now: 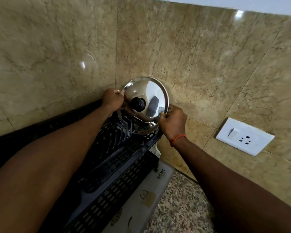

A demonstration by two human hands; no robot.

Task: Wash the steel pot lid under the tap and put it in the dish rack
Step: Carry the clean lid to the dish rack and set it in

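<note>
Both hands grip the lid (145, 93) by its rim, the left hand (112, 98) closed on the near-left edge and the right hand (172, 121) on the lower right edge; it stands tilted, knob (138, 104) toward the camera, its bottom edge down among the tines of the rack (121, 158), where contact is hard to make out. The left forearm hides much of the rack; below the right wrist a mat (156, 182) reads "HOME", its smaller print illegible, and a switch plate (244, 136) sits right of that hand.

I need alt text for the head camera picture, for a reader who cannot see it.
Two bare hands, the left hand and right hand, hold a steel pot lid by its rim, tilted, over the far end of a black dish rack. Behind is a tan tiled wall with a white switch socket.
</note>
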